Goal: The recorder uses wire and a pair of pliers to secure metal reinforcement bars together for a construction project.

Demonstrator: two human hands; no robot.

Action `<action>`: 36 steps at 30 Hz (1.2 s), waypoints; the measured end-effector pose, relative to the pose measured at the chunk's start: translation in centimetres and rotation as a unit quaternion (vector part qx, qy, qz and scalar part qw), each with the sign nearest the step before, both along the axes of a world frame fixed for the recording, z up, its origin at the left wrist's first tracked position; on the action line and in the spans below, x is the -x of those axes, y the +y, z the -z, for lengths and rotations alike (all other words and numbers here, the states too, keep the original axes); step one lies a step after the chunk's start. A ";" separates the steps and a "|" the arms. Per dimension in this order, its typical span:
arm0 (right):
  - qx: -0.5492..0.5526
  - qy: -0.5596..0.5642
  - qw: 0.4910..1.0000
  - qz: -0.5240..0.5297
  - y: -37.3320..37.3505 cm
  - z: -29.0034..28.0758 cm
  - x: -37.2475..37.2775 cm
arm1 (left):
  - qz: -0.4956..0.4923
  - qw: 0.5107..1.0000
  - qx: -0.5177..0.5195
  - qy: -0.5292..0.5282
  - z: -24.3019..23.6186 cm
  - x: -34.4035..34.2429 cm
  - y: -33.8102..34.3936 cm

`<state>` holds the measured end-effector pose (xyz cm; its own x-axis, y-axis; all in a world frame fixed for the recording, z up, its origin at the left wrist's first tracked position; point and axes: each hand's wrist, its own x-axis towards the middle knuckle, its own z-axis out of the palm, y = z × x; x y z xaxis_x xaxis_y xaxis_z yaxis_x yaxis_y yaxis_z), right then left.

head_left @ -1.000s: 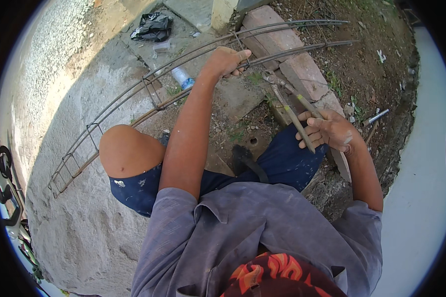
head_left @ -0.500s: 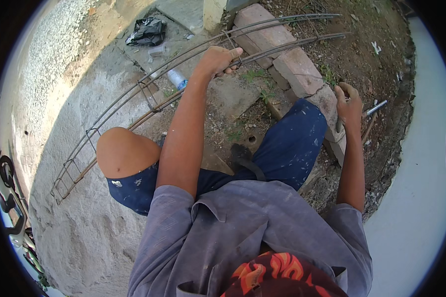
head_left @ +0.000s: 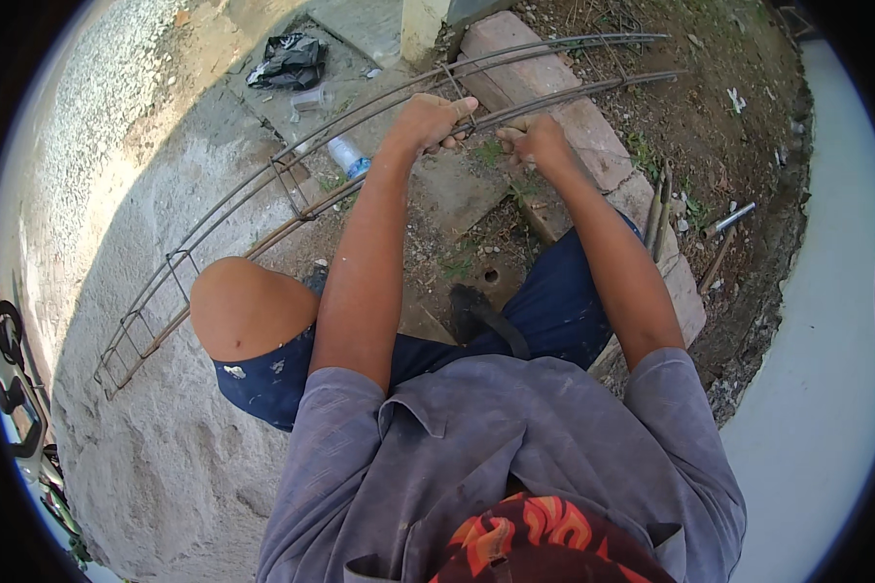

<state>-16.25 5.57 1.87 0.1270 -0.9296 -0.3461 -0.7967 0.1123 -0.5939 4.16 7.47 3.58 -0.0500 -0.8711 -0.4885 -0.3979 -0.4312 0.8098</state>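
A long, narrow cage of steel reinforcing bars (head_left: 226,216) with square wire stirrups lies slantwise ahead of me, its far right end over the bricks. My left hand (head_left: 432,124) is closed round the cage's nearer bars beside a stirrup, thumb on top. My right hand (head_left: 535,142) is just to the right, close to the same bars, with its fingers pinched together. Whatever it pinches is too small to make out. A hand tool with two slim handles (head_left: 659,212) rests on the bricks by my right knee.
A row of bricks (head_left: 593,136) runs from the post (head_left: 424,29) toward my right knee. A metal tube (head_left: 729,220) lies on the soil near the white wall (head_left: 797,321). A black plastic bag (head_left: 288,61), a clear cup (head_left: 311,99) and a plastic bottle (head_left: 347,155) lie beyond the cage.
My right hand has moved left from beside the hand tool to the bars near my left hand. The left hand keeps its grip on the cage in nearly the same place.
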 end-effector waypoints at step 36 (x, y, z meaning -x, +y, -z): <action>0.024 -0.070 0.990 -0.120 6.8 -6.0 -0.7 | -0.023 0.999 0.002 0.047 -0.5 0.6 -0.2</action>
